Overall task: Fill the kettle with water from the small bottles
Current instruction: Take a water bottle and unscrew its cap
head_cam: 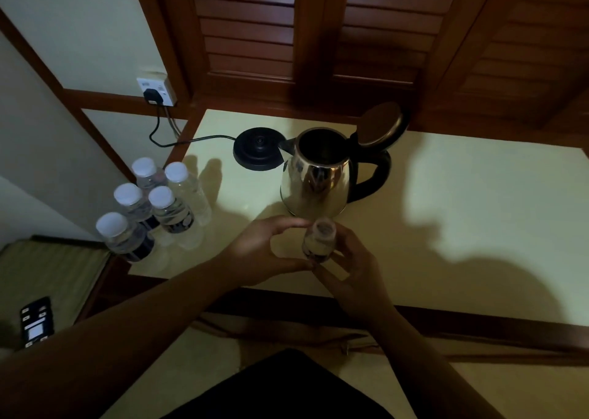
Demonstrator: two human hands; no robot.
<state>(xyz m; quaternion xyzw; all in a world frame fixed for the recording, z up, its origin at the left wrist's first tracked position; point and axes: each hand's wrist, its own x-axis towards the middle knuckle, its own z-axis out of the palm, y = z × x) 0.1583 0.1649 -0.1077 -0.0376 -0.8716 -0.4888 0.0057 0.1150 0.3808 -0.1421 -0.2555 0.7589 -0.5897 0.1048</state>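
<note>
Bottles (149,202), five small ones with white caps, stand close together at the left edge of the desk (462,221). Right of them, farther back, sits the black kettle base (258,149), with its cord running to a wall plug (152,96). Just right of the base stands the shiny kettle (318,182), lid flipped open. Near the front, the left hand (271,249) curls its fingers by the top of one open bottle (318,240), cap off. The right hand (353,269) wraps around that bottle and holds it upright, just in front of the kettle.
</note>
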